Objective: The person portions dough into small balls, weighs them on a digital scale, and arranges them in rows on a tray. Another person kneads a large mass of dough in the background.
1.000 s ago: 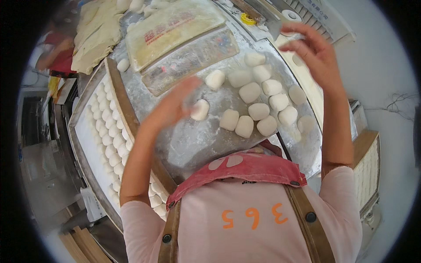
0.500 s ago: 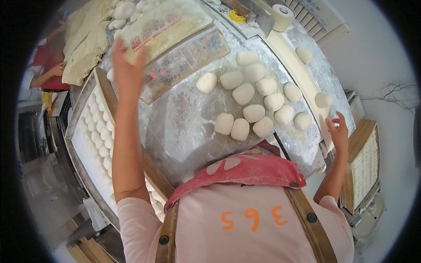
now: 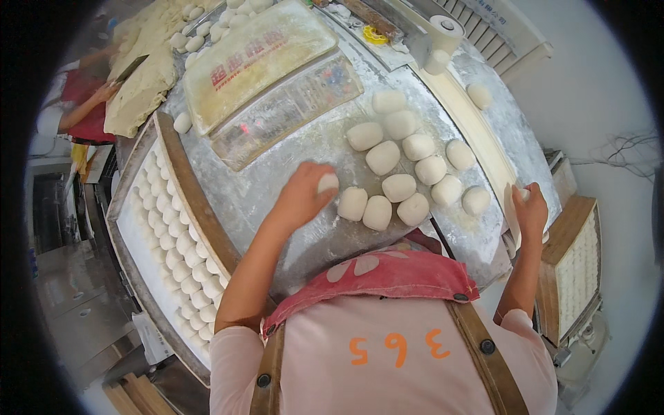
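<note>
My left hand (image 3: 301,196) is closed around a white dough ball (image 3: 328,182) on the floured metal table (image 3: 256,228). Just to its right lies a loose group of rounded dough pieces (image 3: 382,158). On the right, my right hand (image 3: 531,213) is closed on another dough piece (image 3: 523,194), partly hidden by the fingers, at the near end of a narrow pale belt (image 3: 477,135). A further dough piece (image 3: 437,61) sits at the belt's far end, beside a white roller (image 3: 446,31). One more dough piece (image 3: 478,96) rests just right of the belt.
A wood-edged tray (image 3: 173,228) of dough balls stands at left; another tray (image 3: 577,266) is at right. Beyond my left hand lie a yellowed flat cover (image 3: 259,62) and a clear-lidded box (image 3: 290,111). At far left, another person's hand (image 3: 107,91) holds a blade over a dough sheet (image 3: 149,83).
My left hand came from the yellowed cover toward me and right, and has taken a dough ball. My right hand has closed on a dough piece. A new piece appears at the belt's far end.
</note>
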### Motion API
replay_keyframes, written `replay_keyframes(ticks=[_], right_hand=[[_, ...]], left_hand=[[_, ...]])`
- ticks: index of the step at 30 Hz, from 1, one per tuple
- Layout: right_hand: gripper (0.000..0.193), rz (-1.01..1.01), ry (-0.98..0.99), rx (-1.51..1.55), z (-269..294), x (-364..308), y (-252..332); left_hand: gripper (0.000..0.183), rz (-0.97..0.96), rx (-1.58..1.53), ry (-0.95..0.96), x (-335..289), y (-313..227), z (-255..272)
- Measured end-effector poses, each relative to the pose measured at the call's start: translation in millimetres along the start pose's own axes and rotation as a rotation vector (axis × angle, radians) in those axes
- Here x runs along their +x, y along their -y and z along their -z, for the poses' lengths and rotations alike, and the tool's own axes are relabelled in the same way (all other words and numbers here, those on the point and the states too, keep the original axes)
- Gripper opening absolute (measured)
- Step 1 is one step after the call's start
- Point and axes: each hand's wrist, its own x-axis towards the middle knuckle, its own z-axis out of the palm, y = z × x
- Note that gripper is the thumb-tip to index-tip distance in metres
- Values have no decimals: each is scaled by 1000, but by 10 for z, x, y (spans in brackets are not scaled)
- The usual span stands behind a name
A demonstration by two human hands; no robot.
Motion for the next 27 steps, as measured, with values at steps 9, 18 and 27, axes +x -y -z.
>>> replay_keyframes(ticks=[9, 18, 27], right_hand=[[53, 246, 17, 83, -80, 458, 715], [57, 379, 44, 69, -262, 883, 1533], [45, 534, 19, 303, 146, 569, 1936]], left_hand=[[86, -299, 524, 71, -137, -578, -430], [83, -236, 506, -48, -253, -668, -603], [71, -121, -97, -124, -166, -54, -232]])
